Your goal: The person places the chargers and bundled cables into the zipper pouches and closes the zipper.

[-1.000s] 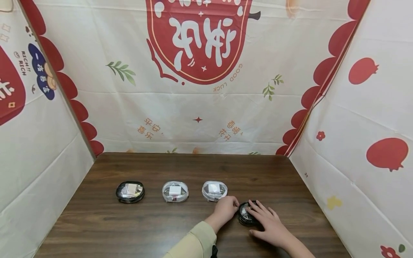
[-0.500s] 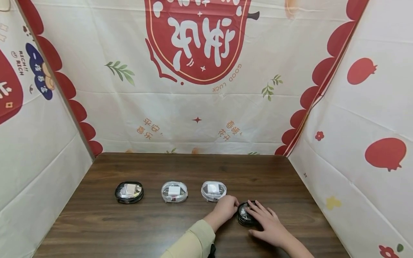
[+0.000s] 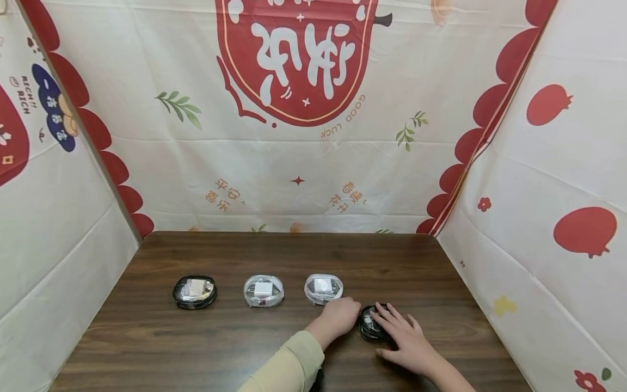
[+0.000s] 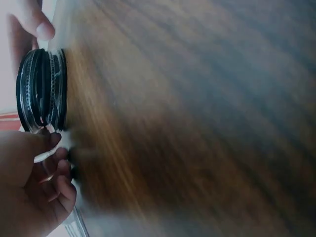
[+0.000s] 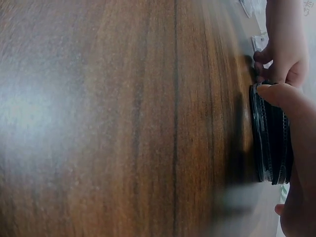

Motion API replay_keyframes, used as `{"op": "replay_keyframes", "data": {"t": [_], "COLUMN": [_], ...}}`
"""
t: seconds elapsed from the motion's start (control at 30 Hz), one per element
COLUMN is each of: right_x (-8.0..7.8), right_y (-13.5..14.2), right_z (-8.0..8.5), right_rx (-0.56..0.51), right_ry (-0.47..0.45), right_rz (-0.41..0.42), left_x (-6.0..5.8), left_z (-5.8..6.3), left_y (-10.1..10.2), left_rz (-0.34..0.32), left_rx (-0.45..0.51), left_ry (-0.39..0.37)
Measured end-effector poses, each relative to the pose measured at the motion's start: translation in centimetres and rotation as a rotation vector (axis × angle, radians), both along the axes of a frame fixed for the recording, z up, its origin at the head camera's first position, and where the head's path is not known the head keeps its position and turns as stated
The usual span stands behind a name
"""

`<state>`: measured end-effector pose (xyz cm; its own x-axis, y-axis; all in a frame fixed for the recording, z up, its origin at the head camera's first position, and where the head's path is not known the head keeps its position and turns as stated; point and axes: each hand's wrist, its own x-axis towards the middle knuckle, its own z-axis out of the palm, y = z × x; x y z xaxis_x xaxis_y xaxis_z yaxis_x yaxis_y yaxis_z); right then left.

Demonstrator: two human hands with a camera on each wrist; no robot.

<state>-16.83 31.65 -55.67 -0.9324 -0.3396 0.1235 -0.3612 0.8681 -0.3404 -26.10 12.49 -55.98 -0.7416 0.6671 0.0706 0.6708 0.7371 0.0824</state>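
Observation:
A black-edged oval zip pouch [image 3: 370, 325] with a clear top and cables inside lies at the table's right. My left hand [image 3: 338, 317] is at its left end, thumb and finger pinching at the zipper; the zipper pull itself is hidden by the fingers. In the left wrist view the rest of the left hand's fingers [image 4: 63, 190] are curled. Over the pouch's top lies my right hand [image 3: 404, 340], fingers spread and nearly straight, its thumb apart at the near side. The pouch's side [image 5: 273, 143] shows zipper teeth in the right wrist view.
Left of the hands are two white-edged clear pouches, the nearer one [image 3: 324, 288] and the middle one [image 3: 263, 291], each with a white charger. Farther left sits another black-edged pouch [image 3: 195, 292]. Printed cloth walls [image 3: 294, 152] enclose the brown wooden table [image 3: 206, 343].
My left hand has turned slightly at the pouch's left end, its fingertips now less visible from above. The right hand stays on the pouch. The head view has shifted slightly.

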Motion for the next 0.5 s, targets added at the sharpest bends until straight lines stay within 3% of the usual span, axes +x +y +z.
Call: {"op": "replay_keyframes", "data": {"t": [0.23, 0.5], "right_x": [0.0, 0.0], "right_y": [-0.2, -0.5], "right_z": [-0.2, -0.1], "right_rx": [0.048, 0.072], "right_ry": [-0.012, -0.015], "right_rz": [-0.017, -0.032], "left_x": [-0.6, -0.8], "left_z": [0.6, 1.5], "left_y": [-1.2, -2.0], "left_rz": [-0.095, -0.147], "left_rx": [0.056, 0.098], "left_ry": [-0.104, -0.223]}}
